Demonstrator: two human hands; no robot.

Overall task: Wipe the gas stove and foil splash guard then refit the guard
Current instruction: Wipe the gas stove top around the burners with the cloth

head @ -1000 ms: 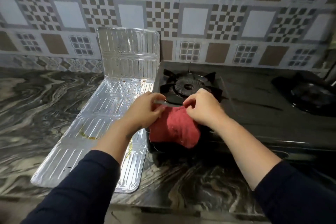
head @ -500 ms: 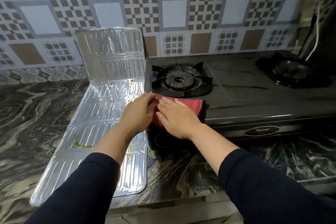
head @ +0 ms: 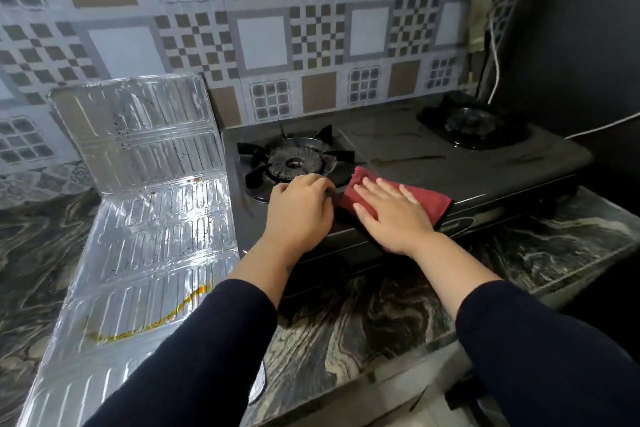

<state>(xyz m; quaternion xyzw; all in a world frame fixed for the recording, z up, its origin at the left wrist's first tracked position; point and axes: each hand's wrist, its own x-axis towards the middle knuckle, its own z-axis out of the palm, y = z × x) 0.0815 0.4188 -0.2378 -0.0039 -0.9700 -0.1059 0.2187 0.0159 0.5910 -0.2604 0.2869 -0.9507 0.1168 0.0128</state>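
A black two-burner gas stove (head: 433,163) stands on the marble counter. A red cloth (head: 431,201) lies flat on its front edge, between the two burners. My right hand (head: 391,215) presses flat on the cloth, fingers spread. My left hand (head: 298,215) rests on the stove's front left, curled fingers touching the left burner's pan support (head: 294,163); I cannot tell whether it pinches anything. The foil splash guard (head: 138,236) lies unfolded to the left of the stove, its far panel (head: 138,128) leaning up against the tiled wall. Yellow oil streaks and brown specks mark the foil.
The right burner (head: 474,125) sits at the stove's far right. A white cable (head: 495,59) hangs down the dark right wall behind it. The marble counter (head: 381,315) runs in front of the stove to its front edge. Patterned tiles cover the back wall.
My right hand has slid the red cloth to the right along the stove's front, spreading it flat. My left hand has let go of the cloth and stays by the left burner.
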